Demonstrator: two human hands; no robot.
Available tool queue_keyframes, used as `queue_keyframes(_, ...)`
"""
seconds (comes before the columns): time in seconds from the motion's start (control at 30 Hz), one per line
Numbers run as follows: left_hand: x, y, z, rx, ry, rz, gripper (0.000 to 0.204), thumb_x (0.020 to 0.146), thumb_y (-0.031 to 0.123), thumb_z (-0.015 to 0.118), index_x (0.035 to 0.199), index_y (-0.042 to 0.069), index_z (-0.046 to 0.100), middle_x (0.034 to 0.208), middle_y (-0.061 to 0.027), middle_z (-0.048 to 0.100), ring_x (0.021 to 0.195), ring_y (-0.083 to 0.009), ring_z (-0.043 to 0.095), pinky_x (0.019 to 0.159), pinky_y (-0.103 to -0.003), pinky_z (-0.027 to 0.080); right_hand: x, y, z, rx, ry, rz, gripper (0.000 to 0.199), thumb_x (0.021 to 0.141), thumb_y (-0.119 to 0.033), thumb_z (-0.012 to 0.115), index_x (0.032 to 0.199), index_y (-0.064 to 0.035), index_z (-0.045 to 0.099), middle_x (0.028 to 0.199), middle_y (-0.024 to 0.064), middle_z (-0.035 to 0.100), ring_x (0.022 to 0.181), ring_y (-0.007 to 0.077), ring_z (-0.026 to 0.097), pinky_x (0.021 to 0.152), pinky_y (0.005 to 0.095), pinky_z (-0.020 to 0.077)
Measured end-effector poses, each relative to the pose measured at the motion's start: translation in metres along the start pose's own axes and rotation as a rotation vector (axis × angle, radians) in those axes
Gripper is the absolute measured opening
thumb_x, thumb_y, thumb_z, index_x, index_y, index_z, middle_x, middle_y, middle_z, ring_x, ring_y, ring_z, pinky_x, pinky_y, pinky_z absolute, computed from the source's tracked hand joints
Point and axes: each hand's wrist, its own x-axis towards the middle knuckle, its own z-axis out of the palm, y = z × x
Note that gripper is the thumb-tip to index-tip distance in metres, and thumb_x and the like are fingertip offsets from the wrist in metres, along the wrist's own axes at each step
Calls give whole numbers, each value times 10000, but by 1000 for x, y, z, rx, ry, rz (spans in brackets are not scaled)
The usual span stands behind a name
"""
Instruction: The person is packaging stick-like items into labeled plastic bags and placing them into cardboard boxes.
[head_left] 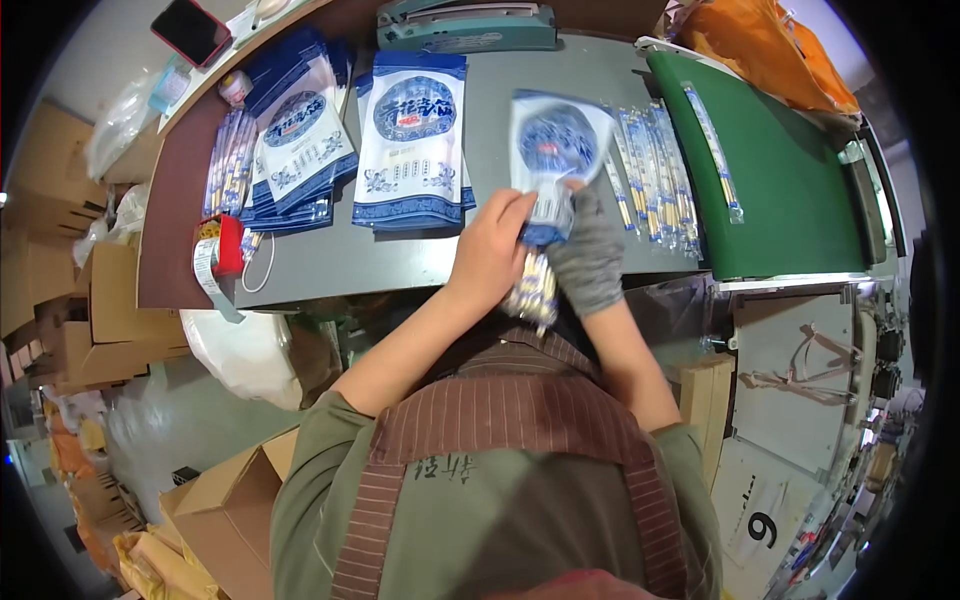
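Observation:
A white and blue printed pouch (556, 140), slightly blurred, is tilted above the front of the grey table. My bare left hand (490, 245) is closed on its lower left edge. On the other side my right hand (590, 255), in a grey knit glove, grips the pouch's lower right part; its fingers are partly hidden. A bundle of chopsticks (535, 290) in clear wrapping hangs between my hands at the pouch's near end. How far the bundle reaches inside cannot be seen. Left of my hands lies a stack of flat pouches (412, 140).
More pouches (300, 125) are fanned at the left, beside wrapped chopsticks (230, 160) and a red tape dispenser (228, 247). More wrapped chopsticks (655, 180) lie at the right, one on a green board (770, 170). A teal sealing machine (467, 27) stands at the back.

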Motion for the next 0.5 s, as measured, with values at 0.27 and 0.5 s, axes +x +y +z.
queue_keyframes(0.27,-95,9,-21,18,-200,-298,353,676,38,666,1004,57,536,964,-132,542,828,-328,593,704,-391,495,-81,78,39,-223,238,-444,774,664,-175,698,1378,-158,400,1264,154,513,976,355,602,771,436,518)
queue_keyframes(0.5,50,41,-89,-276,4,-210,137,736,0,586,869,4,550,781,-90,535,688,-185,543,645,-320,459,-15,-48,-86,-408,465,-658,350,708,-177,757,1018,-85,623,825,140,635,736,298,634,717,342,522)
